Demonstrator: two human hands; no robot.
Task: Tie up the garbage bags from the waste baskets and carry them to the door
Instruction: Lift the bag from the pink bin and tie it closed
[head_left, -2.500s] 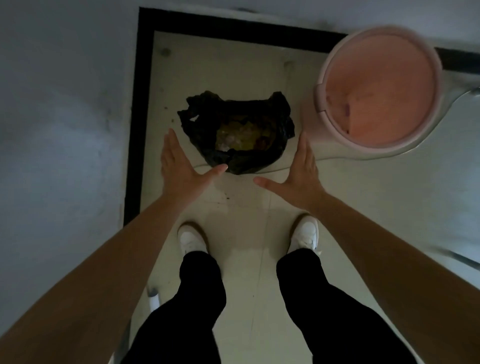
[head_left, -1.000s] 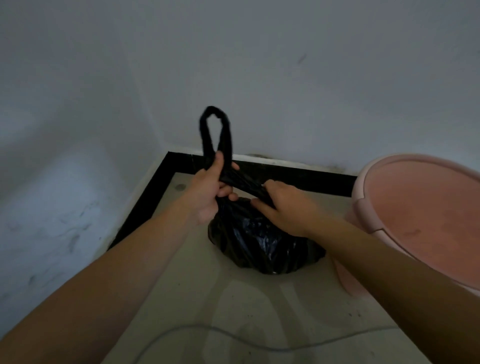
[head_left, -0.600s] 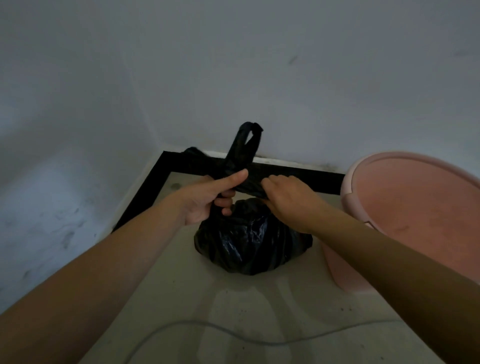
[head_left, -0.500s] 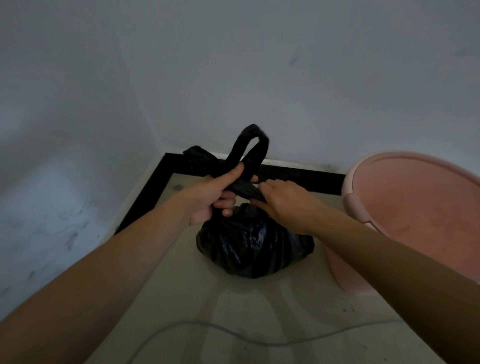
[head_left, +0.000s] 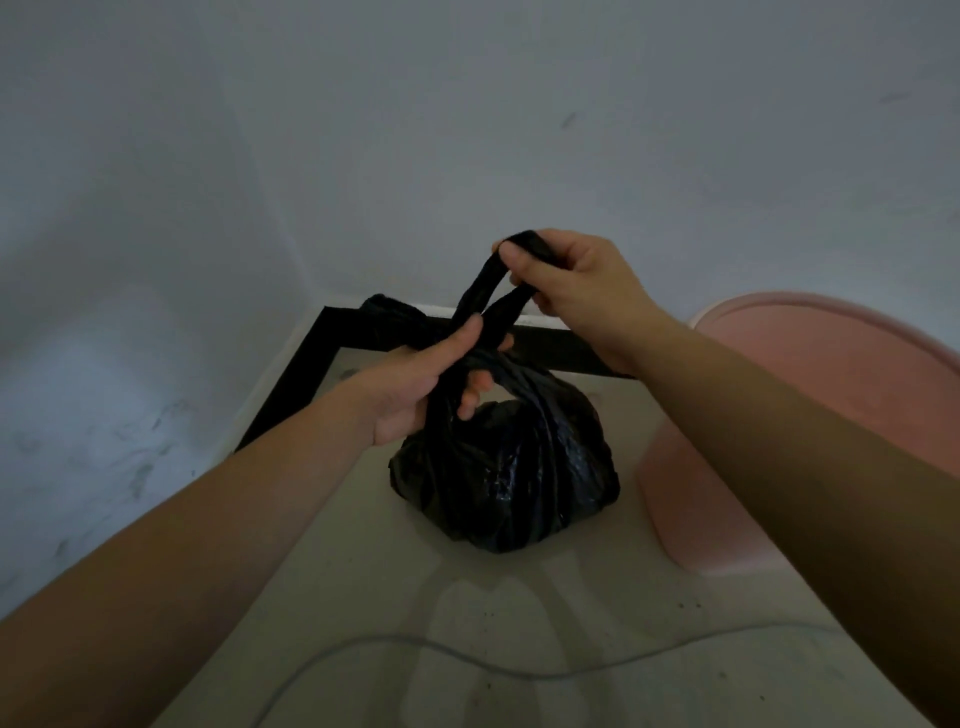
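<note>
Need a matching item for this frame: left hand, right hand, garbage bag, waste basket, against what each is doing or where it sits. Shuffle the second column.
Column 1
1. left hand
2. right hand
3. black garbage bag
4. pink waste basket

Column 2
A. stands to the right of the bag
B. pinches the top of the raised handle loop
C. sits on the floor, below both hands
D. grips the bag's gathered neck

Pairs: 1-D, 2-B, 3-C, 4-A
</note>
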